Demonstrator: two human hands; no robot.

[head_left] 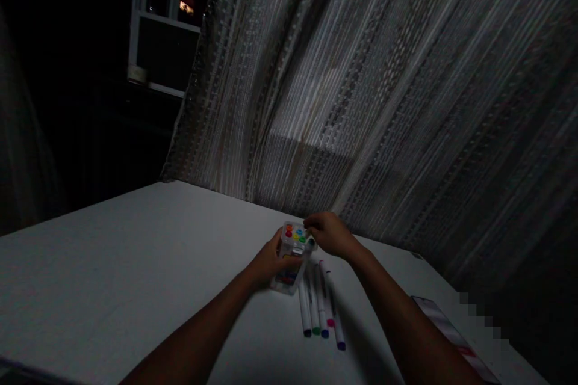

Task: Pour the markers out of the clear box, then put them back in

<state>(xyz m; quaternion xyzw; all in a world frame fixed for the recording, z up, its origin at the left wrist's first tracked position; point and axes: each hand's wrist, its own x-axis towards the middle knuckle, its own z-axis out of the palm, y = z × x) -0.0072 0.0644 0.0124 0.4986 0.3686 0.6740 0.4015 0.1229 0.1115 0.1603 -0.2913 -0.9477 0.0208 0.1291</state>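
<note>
My left hand [267,263] is wrapped round a clear plastic marker case [283,286] and tilts it over the white table. Orange, red, yellow, blue and green marker ends show in the case's top. At the case's upper right corner, my right hand [329,233] is closed in a pinch on a marker [310,245] with a dark end, slightly blurred. Whether that marker touches the case I cannot tell. Below my hands lie several white markers [321,304] side by side, with black, green, blue, pink and purple ends towards me.
The white table [135,277] runs back to a hanging striped curtain [316,84]. A phone-like flat object [445,331] lies at the right, partly behind my right forearm. A dark window [167,42] stands at the back left. The room is dim.
</note>
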